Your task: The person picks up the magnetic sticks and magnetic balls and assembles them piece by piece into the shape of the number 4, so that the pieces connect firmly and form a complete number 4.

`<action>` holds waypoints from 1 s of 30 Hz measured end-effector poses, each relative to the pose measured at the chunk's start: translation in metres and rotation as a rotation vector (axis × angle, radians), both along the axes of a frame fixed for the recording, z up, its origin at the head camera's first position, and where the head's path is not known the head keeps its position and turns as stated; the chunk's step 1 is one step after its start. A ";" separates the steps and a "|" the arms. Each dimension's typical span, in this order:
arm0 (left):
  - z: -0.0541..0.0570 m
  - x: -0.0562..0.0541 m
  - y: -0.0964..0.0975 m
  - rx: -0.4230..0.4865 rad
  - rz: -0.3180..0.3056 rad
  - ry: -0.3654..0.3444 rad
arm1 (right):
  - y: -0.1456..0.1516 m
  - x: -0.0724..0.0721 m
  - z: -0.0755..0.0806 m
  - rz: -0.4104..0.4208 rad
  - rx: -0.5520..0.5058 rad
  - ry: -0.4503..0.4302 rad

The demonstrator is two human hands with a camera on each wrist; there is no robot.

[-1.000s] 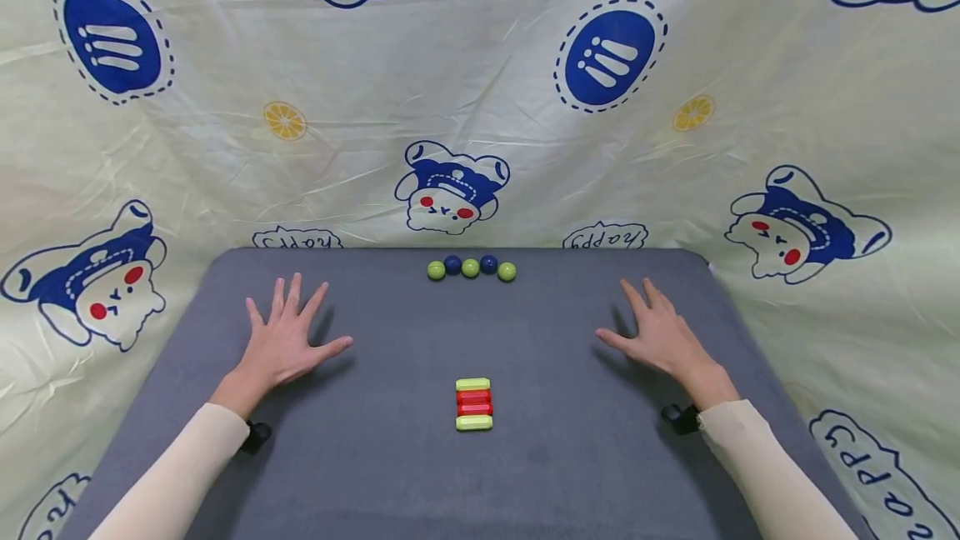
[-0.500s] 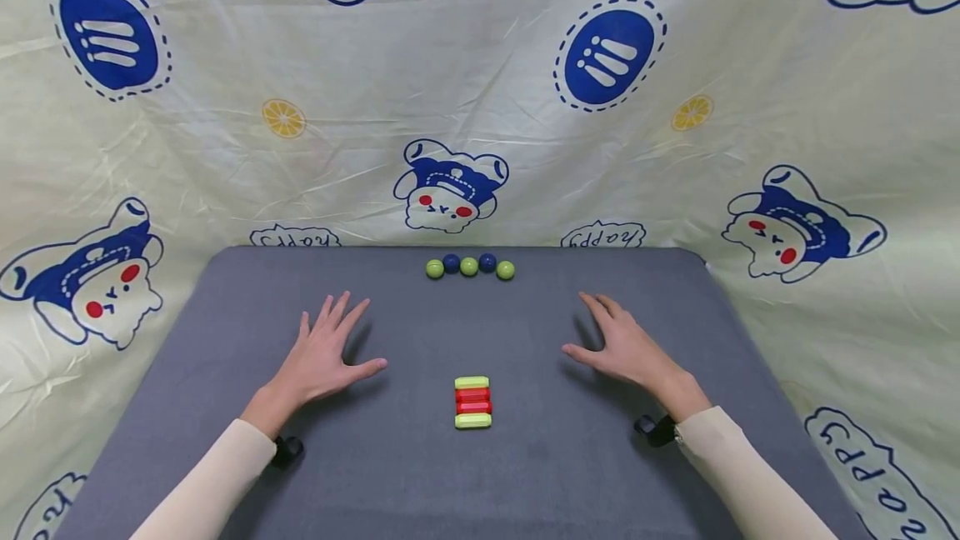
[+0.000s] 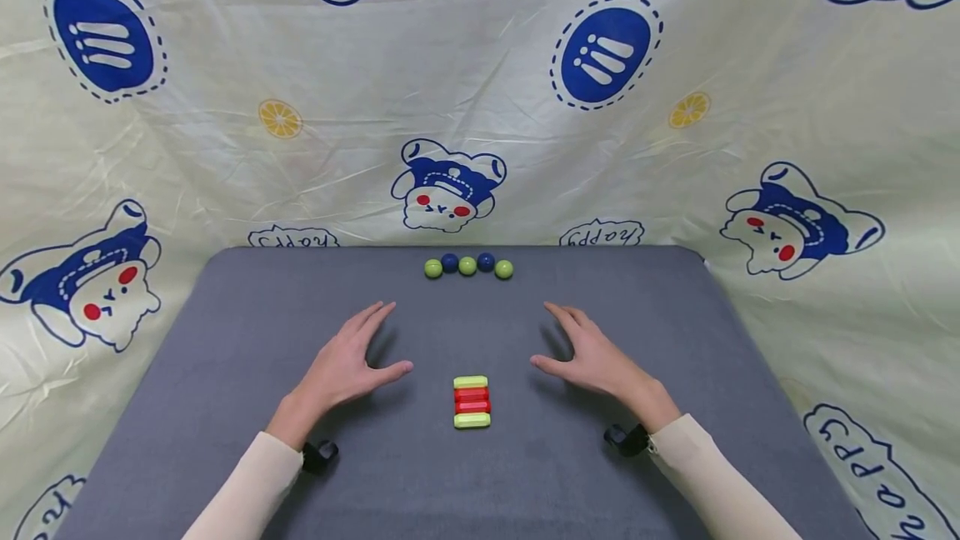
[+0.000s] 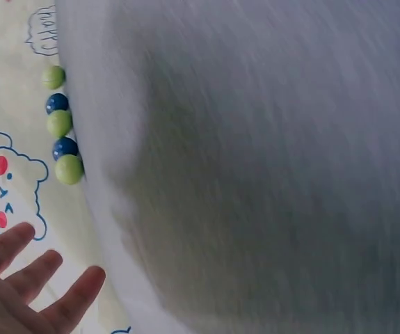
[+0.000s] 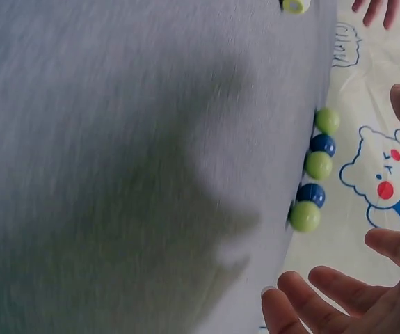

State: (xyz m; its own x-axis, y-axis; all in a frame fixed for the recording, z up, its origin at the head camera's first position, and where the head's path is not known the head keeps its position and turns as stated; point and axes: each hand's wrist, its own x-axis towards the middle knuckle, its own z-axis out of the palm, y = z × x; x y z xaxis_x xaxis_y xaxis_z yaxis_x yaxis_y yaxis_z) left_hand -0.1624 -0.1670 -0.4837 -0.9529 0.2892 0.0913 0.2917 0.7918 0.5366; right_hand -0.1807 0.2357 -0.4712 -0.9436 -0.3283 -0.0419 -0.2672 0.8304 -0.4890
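Between the two hands lies a small stack of bars in the head view, with a yellow-green bar (image 3: 471, 421) nearest, red bars (image 3: 472, 401) in the middle and another yellow-green bar (image 3: 470, 382) farthest. My left hand (image 3: 343, 367) hovers to its left, thumb spread and fingers extended, touching nothing. On the other side my right hand (image 3: 596, 361) is held in the air, thumb apart from its fingers, holding nothing. Along the far side sits a row of green balls (image 3: 467, 266) and blue balls (image 3: 486, 262), beyond both hands; it also shows in both wrist views.
A grey table (image 3: 480, 490) with rounded far corners carries everything. Behind and beside it hangs a pale printed cloth (image 3: 480, 57) with cartoon figures. A dark wrist strap (image 3: 321, 457) is on the left wrist, another strap (image 3: 627, 440) on the right.
Both hands have moved inward over the table, the left to the right and the right to the left, closer to the bars. The bars and balls stay where they were.
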 end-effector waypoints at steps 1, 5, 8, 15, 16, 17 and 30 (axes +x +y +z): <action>0.000 0.001 0.003 0.019 -0.002 -0.011 | -0.003 0.001 -0.001 0.004 -0.005 -0.003; 0.000 0.003 0.012 0.089 0.001 -0.051 | -0.013 0.004 -0.004 0.007 -0.037 -0.016; -0.001 0.003 0.019 0.123 0.002 -0.073 | -0.021 0.006 -0.008 0.012 -0.058 -0.033; -0.006 0.007 0.037 0.165 -0.041 -0.100 | -0.039 0.011 -0.015 0.053 -0.091 -0.085; -0.008 0.007 0.039 0.169 -0.048 -0.101 | -0.040 0.012 -0.015 0.057 -0.097 -0.091; -0.009 0.007 0.042 0.173 -0.053 -0.107 | -0.042 0.013 -0.016 0.060 -0.101 -0.095; -0.022 0.008 0.064 0.248 -0.140 -0.162 | -0.064 0.020 -0.024 0.129 -0.164 -0.113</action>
State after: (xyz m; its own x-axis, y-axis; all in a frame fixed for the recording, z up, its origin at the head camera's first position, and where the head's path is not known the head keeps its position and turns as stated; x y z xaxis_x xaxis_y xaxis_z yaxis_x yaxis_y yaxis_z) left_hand -0.1548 -0.1032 -0.5056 -0.9135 0.4061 0.0259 0.2836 0.5898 0.7561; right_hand -0.1610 0.1712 -0.4956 -0.8858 -0.4568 -0.0814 -0.3015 0.7000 -0.6474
